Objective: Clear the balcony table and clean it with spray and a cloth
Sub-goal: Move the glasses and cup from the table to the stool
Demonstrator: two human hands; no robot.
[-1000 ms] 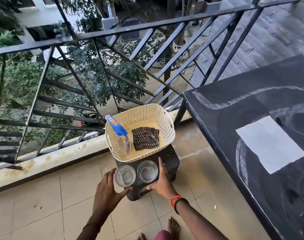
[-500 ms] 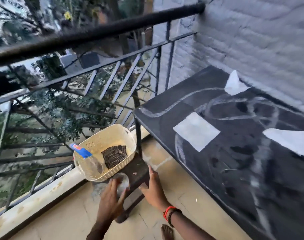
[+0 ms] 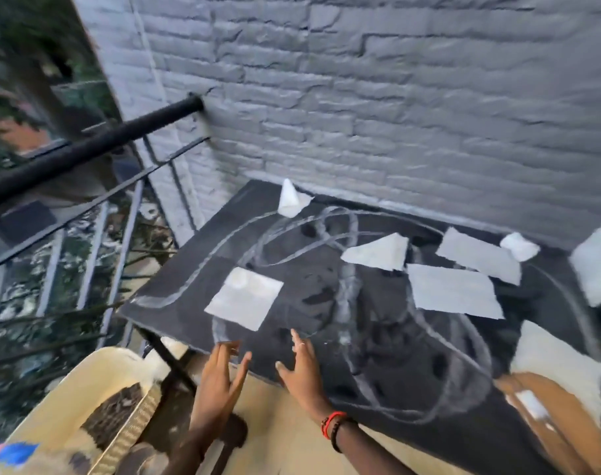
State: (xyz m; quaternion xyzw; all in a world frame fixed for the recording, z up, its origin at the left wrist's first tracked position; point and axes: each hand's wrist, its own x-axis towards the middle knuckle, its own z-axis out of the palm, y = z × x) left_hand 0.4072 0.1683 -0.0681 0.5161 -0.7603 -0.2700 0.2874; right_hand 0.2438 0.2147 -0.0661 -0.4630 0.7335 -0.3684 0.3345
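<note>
The head view looks down on a dark balcony table (image 3: 378, 337) set against a pale grey brick wall (image 3: 395, 97), its top streaked with looping whitish smears. Several scraps of white paper lie on it: a square piece (image 3: 244, 298) near the front-left corner, a torn wedge (image 3: 378, 252) further back, two larger ragged sheets (image 3: 455, 291) (image 3: 479, 255) to the right of that, a crumpled bit (image 3: 292, 200) by the wall and another small crumple (image 3: 518, 246) beyond the sheets. At the far right the picture is blurred, and a brown cardboard-like shape (image 3: 549, 423) sits at the table's near right corner (what it is exactly cannot be told).

Both hands are held out over the front edge of the table, palms down. The left hand (image 3: 220, 382) has its fingers spread and holds nothing; its fingertips are just short of the square paper. The right hand (image 3: 302, 371) is likewise splayed wide and empty, with a ring on one finger and red and black bands (image 3: 335, 428) at the wrist.

Down at the lower left, beside the table leg, stands a cream perforated basket (image 3: 86, 389) with a dark checked cloth (image 3: 114, 416) inside it; a blurred blue spray-bottle head (image 3: 14, 452) shows at the bottom-left edge. A black railing (image 3: 86, 152) runs from the wall toward the left, with foliage behind it.
</note>
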